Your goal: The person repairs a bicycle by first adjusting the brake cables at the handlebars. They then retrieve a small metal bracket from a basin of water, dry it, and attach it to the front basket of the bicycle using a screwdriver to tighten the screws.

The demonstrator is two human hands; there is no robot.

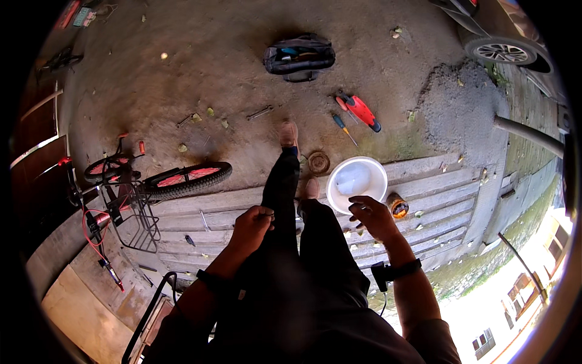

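Observation:
My left hand [252, 229] is in front of my left thigh, its fingers pinched together. Something small and dark may be at the fingertips, too small to make out. Just beyond the near rim of a white basin [331, 202], my right hand [373, 217] hovers with bent fingers and a gap between thumb and forefinger; nothing shows in it. The basin stands on the slatted ground and has a pale, shiny surface inside. Right of it is a dark tin with an orange top [398, 207]. A round brown dish-like piece [318, 162] lies beside my shoes.
A bicycle [134, 188] with red rims and a black rack is at the left. Ahead lie a screwdriver [344, 130], a red-and-black tool [360, 110], a wrench [260, 112] and an unzipped black tool bag [303, 64]. A car wheel [502, 52] shows at far right.

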